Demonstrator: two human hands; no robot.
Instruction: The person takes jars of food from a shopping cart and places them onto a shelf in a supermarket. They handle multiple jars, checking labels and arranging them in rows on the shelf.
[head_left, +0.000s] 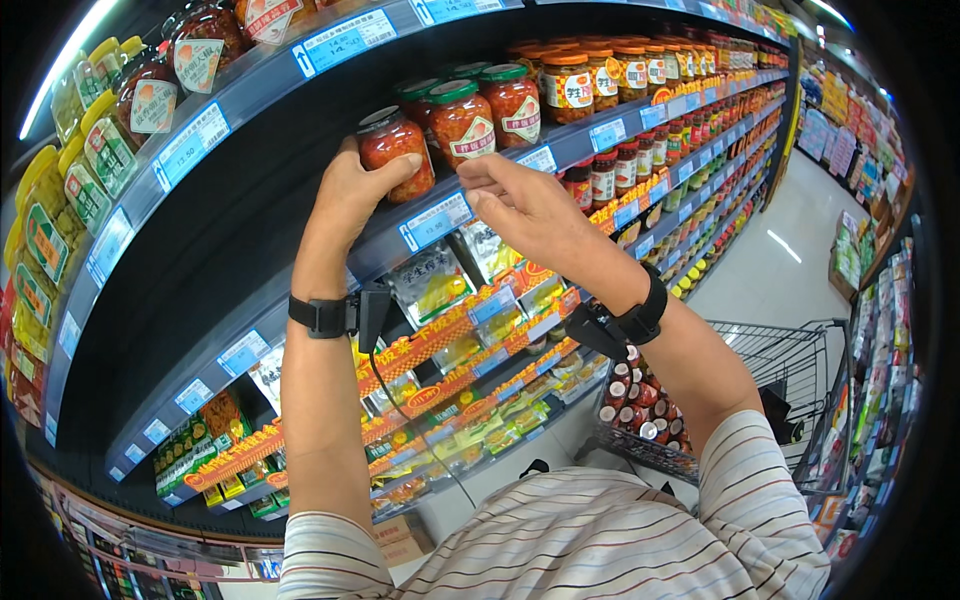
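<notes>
My left hand (360, 187) is wrapped around a glass jar of red chopped chili (401, 154) with a black lid, at the front edge of the dark shelf (247, 202). Right of that jar stand green-lidded jars of red chili (461, 124), some of them partly hidden behind the front ones. My right hand (521, 206) is just in front of the nearest green-lidded jar, its fingers curled and the palm turned inward. Nothing shows between its fingers; whether the fingertips touch that jar is unclear. Both wrists wear black straps with small devices.
Orange-lidded jars (570, 86) continue along the shelf to the right. Packets (431, 281) hang or stand on lower shelves behind price strips. A wire shopping cart (780, 367) stands at my right, near a bin of dark-red jars (645, 405). Yellow-lidded jars (49, 217) line the upper left shelf.
</notes>
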